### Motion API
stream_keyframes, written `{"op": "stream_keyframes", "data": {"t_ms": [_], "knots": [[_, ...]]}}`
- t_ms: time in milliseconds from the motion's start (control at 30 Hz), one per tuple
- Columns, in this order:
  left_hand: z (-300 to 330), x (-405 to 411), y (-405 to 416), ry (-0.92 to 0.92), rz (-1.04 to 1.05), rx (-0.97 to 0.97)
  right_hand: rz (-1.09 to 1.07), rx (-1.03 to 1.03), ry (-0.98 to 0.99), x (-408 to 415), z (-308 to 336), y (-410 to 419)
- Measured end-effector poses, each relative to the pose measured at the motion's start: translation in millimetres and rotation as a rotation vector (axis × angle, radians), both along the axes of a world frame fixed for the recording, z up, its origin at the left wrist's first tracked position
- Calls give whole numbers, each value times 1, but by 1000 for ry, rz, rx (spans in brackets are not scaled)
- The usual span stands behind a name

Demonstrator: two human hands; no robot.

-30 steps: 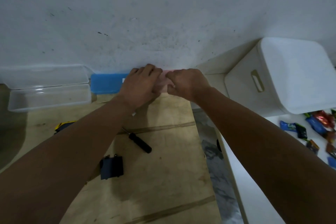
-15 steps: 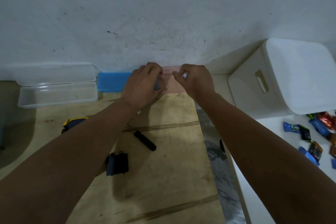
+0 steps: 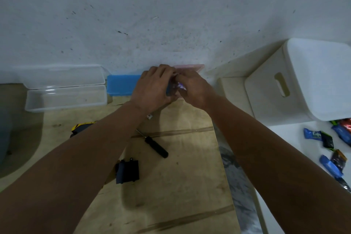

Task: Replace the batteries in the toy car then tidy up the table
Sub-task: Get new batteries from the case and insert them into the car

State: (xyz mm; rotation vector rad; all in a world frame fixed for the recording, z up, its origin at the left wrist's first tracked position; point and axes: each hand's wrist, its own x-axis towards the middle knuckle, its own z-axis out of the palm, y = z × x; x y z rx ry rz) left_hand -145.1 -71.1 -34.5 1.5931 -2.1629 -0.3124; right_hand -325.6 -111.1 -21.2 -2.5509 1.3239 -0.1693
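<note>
Toy car (image 3: 83, 128) parts sit low-left of centre on the wooden table (image 3: 171, 186): a yellow-and-black body mostly hidden behind the left forearm, and a dark, boxy battery cover (image 3: 127, 170) lying apart below it. Both bare arms reach from the bottom corners up to the frame's middle, where the hands meet against the speckled white wall (image 3: 171, 15). The left hand (image 3: 152, 89) curls knuckles-up over a dark blue object; whether it grips it I cannot tell. The right hand (image 3: 193, 91) pinches something small and shiny (blurred, purple-white) between thumb and fingertips. Half a second ago the hands were apart over a pink case (image 3: 190, 67); now they touch, and only its upper edge shows.

At right stands a smooth white plastic bin (image 3: 303, 81) with a slot handle. At left a clear rectangular box (image 3: 64, 89) lies open, a matte blue case (image 3: 123, 84) just beside it. A black-handled screwdriver (image 3: 154, 146) lies diagonally below the hands, and glossy snack wrappers (image 3: 328, 144) scatter at the right edge.
</note>
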Motion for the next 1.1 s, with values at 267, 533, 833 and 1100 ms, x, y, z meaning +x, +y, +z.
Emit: {"op": "stream_keyframes", "data": {"t_ms": [267, 533, 833, 1100], "knots": [[-3, -2, 0, 30, 18, -45, -94, -310, -206, -17, 13, 23], [1, -5, 3, 16, 43, 3, -277, -434, -1, -32, 3, 38], [-2, -6, 3, -131, 31, -60, -299, -384, 119, -26, 0, 48], [-6, -8, 7, -245, -34, -101, -186, -274, 178, -26, -22, 57]]}}
